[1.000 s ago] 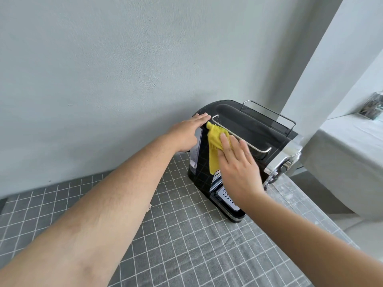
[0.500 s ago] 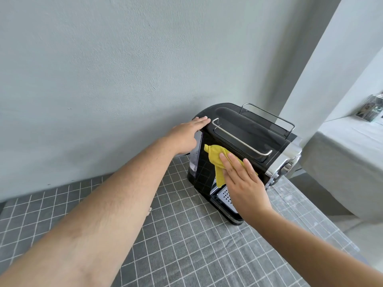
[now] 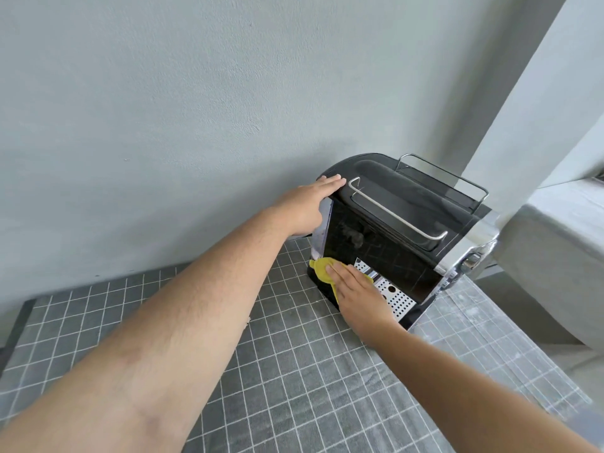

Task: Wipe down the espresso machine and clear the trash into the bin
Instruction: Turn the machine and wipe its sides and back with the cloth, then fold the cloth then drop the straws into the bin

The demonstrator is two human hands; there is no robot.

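A black espresso machine (image 3: pixel 385 243) with chrome rails on top stands against the wall on a grey checked cloth. My left hand (image 3: pixel 307 207) rests flat on its top left corner, fingers straight. My right hand (image 3: pixel 356 292) presses a yellow cloth (image 3: pixel 322 269) against the lower left of the machine's glossy side, near the perforated drip tray (image 3: pixel 392 295). Most of the cloth is hidden under my fingers. No trash or bin is in view.
The grey checked tablecloth (image 3: pixel 261 371) covers the table, whose right edge runs past the machine. A grey wall (image 3: pixel 228 109) is close behind. To the right stands a second surface draped in grey cloth (image 3: pixel 562 243), with floor between.
My right hand has slid the yellow cloth down the machine's side, from the top rail to the bottom near the drip tray. My left hand has stayed on the top corner.
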